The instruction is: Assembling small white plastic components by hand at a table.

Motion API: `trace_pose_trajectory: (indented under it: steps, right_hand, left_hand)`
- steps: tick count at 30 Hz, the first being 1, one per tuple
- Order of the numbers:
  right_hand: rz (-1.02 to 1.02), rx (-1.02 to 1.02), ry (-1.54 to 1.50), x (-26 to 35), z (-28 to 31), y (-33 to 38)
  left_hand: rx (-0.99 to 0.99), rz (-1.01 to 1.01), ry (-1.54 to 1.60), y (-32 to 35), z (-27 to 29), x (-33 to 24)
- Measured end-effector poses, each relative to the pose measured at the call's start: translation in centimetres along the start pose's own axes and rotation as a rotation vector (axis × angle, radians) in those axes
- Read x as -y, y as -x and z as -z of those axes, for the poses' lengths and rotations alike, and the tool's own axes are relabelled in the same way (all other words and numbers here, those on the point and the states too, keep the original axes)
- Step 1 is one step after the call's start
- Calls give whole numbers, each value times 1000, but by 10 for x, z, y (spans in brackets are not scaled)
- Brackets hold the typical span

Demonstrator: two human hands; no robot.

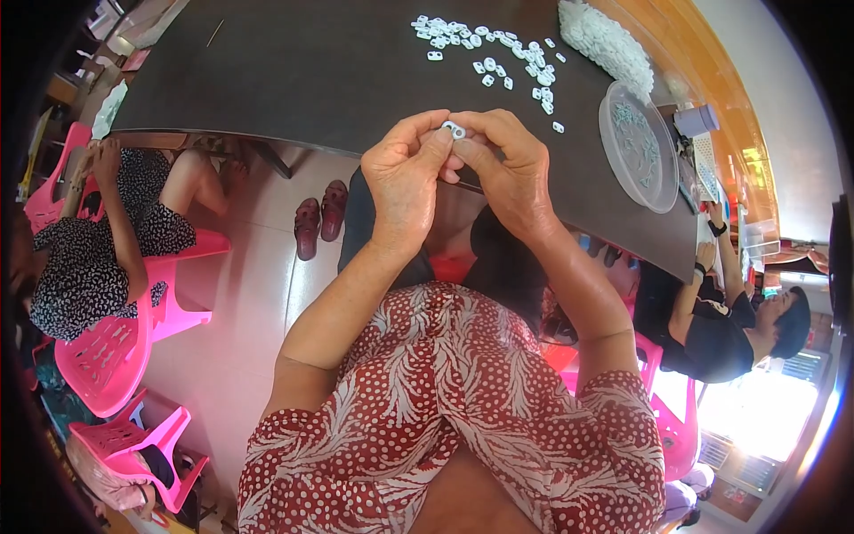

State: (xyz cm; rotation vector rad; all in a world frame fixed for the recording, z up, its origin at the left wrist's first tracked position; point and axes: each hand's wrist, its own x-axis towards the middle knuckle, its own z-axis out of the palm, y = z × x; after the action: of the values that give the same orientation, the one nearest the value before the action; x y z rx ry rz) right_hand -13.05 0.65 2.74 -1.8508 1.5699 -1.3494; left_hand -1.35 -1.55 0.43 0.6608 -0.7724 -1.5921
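Note:
Between the fingertips of both hands, just over the table's near edge, is a small white plastic piece point(457, 131) with holes in it. My left hand point(405, 169) pinches it from the left with thumb and fingers closed. From the other side my right hand point(505, 165) grips the same piece, its thumb pressed against the front. Fingers cover part of it. Farther back on the dark table point(294, 71) lie many similar loose white pieces point(487, 67), some in a cluster and some in a trail toward the right.
At the back right stand a heap of white pieces point(605, 44) and a round clear tray point(614, 142) holding small greenish parts. A person in black point(725, 329) sits at the right, another in a patterned dress point(89, 240) at the left by pink chairs point(116, 356). Sandals point(307, 227) lie on the floor.

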Motion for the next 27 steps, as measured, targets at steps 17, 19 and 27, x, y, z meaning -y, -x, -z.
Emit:
trace_pose_trajectory:
  steps: [17, 19, 27]
  right_hand:
    - [155, -94, 128, -1, -9, 2]
    - [215, -113, 174, -3, -10, 3]
    - [348, -124, 283, -3, -13, 4]
  left_hand:
    - [-77, 26, 70, 3, -3, -6]
    - [-74, 21, 53, 2, -1, -6]
    - [-46, 36, 56, 1, 4, -7]
